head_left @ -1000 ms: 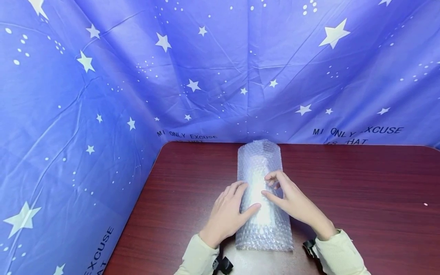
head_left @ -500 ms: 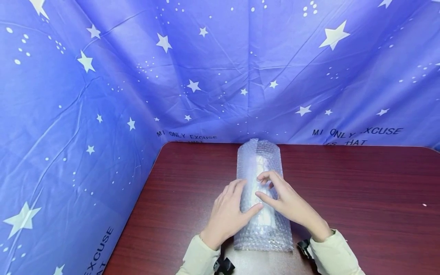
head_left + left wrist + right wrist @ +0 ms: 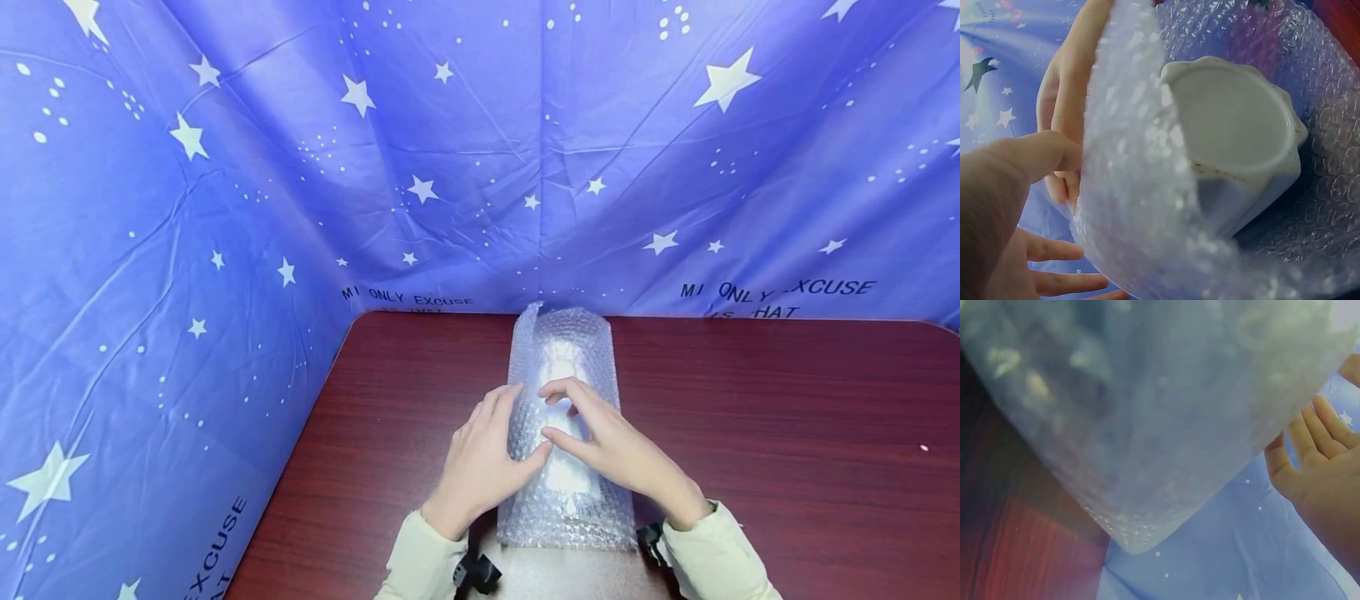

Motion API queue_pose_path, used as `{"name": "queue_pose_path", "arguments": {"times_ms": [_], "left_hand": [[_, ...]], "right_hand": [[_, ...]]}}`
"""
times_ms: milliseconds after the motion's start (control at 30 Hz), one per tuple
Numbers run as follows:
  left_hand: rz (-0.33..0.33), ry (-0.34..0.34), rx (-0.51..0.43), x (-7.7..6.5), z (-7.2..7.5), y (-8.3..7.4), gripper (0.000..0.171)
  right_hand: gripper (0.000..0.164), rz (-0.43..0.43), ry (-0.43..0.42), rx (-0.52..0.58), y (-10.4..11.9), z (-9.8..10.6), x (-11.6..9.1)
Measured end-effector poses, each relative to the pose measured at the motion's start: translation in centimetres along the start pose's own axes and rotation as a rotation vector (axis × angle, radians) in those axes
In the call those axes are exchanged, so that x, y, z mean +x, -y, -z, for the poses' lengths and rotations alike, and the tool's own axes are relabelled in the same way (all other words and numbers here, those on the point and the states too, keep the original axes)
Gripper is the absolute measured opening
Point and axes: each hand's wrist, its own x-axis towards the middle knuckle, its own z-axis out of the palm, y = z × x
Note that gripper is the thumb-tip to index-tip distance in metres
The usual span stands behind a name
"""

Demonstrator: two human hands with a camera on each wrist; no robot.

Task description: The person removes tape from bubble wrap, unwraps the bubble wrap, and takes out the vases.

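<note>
A clear bubble wrap sheet (image 3: 592,342) lies lengthwise on the table, curved up around a white ceramic piece (image 3: 1235,125) with a round scalloped end and fluted sides, like a vase. My left hand (image 3: 483,454) rests along the wrap's left side, fingers stretched out and thumb over the top. From the right, my right hand (image 3: 615,433) reaches over the wrap with bent fingers, the thumb apart from them. In the left wrist view a flap of wrap covers part of the ceramic piece. Wrap fills most of the right wrist view, and the ceramic piece is hidden there.
The dark red wooden table (image 3: 780,425) extends on both sides of the wrap. A blue curtain with white stars (image 3: 480,167) hangs behind it and along the left. A tiny white speck (image 3: 924,447) lies near the table's right side.
Both hands have shifted left, the right one farther, across the top of the wrap. The wrap's left edge has spread leftward, and a raised fold at its far end has moved left.
</note>
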Motion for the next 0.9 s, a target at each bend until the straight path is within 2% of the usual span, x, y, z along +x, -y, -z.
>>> {"name": "queue_pose_path", "arguments": {"times_ms": [167, 300, 400, 600, 900], "left_hand": [[0.002, -0.002, -0.012, 0.1, 0.3, 0.3, 0.074], [0.032, -0.007, -0.027, 0.1, 0.7, 0.8, 0.071], [0.060, -0.014, -0.035, 0.0, 1.1, 1.1, 0.068], [0.094, -0.013, -0.035, 0.1, 1.5, 1.8, 0.063], [0.089, -0.003, -0.022, 0.2, 1.8, 2.1, 0.054]], "right_hand": [[0.038, 0.017, 0.012, 0.007, 0.2, -0.2, 0.1], [0.041, 0.022, 0.030, -0.017, 0.4, -0.6, 0.3], [0.040, 0.038, 0.033, -0.071, 0.7, -0.7, 0.2], [0.026, 0.120, 0.081, -0.186, 1.2, -1.0, 0.1], [0.031, 0.221, 0.162, -0.330, 1.0, -2.4, -0.2]]}}
